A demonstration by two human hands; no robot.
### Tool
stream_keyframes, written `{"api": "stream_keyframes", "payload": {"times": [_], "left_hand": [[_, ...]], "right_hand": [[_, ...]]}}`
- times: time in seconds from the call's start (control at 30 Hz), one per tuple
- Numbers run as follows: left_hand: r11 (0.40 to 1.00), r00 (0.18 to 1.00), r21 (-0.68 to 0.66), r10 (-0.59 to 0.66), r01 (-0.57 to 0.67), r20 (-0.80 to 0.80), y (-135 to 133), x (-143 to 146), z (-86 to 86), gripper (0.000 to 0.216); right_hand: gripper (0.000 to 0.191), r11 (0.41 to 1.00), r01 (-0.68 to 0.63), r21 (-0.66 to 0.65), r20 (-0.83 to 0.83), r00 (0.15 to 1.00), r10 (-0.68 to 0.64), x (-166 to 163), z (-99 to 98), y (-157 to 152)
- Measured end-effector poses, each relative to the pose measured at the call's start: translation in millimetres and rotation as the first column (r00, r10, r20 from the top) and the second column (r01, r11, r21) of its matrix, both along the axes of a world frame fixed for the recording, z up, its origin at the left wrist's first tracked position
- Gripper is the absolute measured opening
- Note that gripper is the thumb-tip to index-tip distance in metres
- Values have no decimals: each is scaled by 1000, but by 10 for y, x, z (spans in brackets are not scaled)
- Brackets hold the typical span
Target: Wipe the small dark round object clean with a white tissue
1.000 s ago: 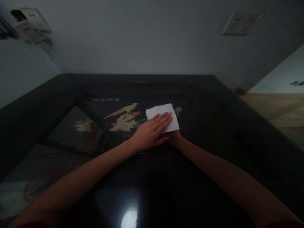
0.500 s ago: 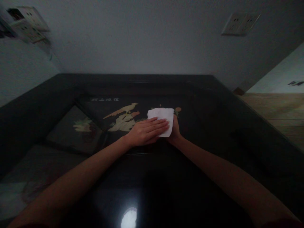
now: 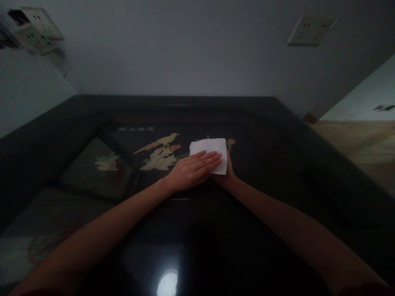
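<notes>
A squarish piece of white paper (image 3: 212, 144), perhaps folded, is held above the dark inlaid panel. My left hand (image 3: 193, 170) lies flat across its lower part, fingers straight and close together, pointing right. From below and the right, my right hand (image 3: 227, 172) supports the paper; most of its fingers are hidden behind the sheet. The paper is between the two hands. Left of them, the black panel shows an inlaid pale bird (image 3: 165, 141) on a pale rock (image 3: 160, 159). An inlaid round orange flower (image 3: 231, 142) shows just right of the paper.
The dark glossy table (image 3: 271, 135) reaches back to a grey wall (image 3: 173, 49). Wall sockets (image 3: 312, 31) are at the upper right, and more sockets (image 3: 38, 35) at the upper left. A wooden floor (image 3: 354, 137) lies right of the table. A bright reflection shows near the front.
The paper has turned and shifted slightly up. My left fingertips have slid slightly to the right and up across it. My right hand stays beneath the sheet.
</notes>
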State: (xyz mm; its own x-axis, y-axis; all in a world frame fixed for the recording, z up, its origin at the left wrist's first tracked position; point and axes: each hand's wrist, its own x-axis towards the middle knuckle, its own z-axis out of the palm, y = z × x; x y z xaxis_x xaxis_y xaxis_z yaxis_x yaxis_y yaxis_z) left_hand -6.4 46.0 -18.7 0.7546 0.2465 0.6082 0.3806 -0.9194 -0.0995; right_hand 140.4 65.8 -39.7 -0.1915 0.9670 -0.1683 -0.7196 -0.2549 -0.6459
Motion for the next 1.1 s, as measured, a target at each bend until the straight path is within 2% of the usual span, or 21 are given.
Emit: {"api": "stream_keyframes", "payload": {"times": [0.17, 0.3, 0.5, 0.7, 0.77, 0.9, 1.0, 1.1], "left_hand": [[997, 998, 27, -67, 67, 9, 87, -138, -48, 45], [1000, 999, 0, -28, 28, 44, 180, -211, -90, 47], [985, 988, -127, 128, -116, 90, 229, -191, -108, 48], [960, 986, -267, 125, -90, 115, 222, -161, -66, 48], [968, 984, -242, 99, -61, 149, 234, -187, -76, 47], [997, 979, -79, 6, 10, 202, 254, -258, -106, 42], [999, 981, 12, -39, 38, 191, 249, -283, -107, 41], [998, 987, 40, -55, 49, 153, 220, -267, -97, 43]], "right_hand": [[37, 998, -46, -49, -51, 998, 44, -1, 60, 26], [37, 997, -19, -74, -85, 996, 12, 8, 49, 28], [40, 997, -35, -68, -63, 998, 31, 2, 2, 16], [37, 996, -84, -27, -51, 995, 83, 15, -2, -5], [38, 995, -97, -19, -50, 994, 96, 23, 5, -11], [43, 994, -96, -53, -71, 993, 92, 48, 3, 4], [42, 994, -66, -87, -103, 993, 57, 69, -27, 45], [37, 997, -49, -66, -105, 994, 42, 73, -63, 88]]}}
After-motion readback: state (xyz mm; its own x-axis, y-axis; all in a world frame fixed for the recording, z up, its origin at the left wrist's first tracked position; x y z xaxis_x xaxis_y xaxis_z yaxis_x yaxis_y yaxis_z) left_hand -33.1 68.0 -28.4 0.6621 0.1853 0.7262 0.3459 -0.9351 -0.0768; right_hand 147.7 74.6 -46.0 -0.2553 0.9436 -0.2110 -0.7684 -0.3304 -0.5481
